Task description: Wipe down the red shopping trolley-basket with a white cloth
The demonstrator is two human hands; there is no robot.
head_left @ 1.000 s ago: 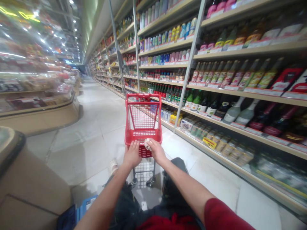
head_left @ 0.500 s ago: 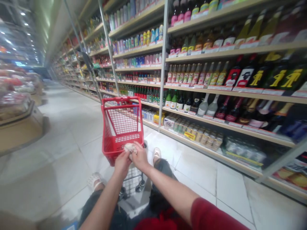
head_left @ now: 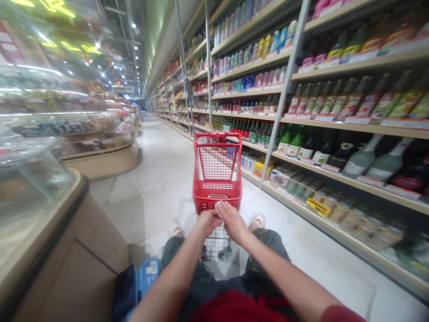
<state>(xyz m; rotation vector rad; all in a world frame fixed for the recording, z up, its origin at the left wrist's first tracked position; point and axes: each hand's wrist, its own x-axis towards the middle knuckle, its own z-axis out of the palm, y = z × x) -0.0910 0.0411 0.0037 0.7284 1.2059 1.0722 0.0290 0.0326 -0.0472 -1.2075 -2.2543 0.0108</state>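
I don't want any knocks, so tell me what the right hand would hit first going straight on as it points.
Beyond the white wad it holds, the right hand would probably meet the near side of the cart; the gap is hard to judge from this view.

Bright ceiling spots; neon glowing yellow-green, upper left. Streaked glare along left cases. Floor pale, soft shadow by counter. Corners stretched, smeared; cart clearer, white wad indistinct.

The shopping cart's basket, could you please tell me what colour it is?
The basket is red, as the head view shows best.
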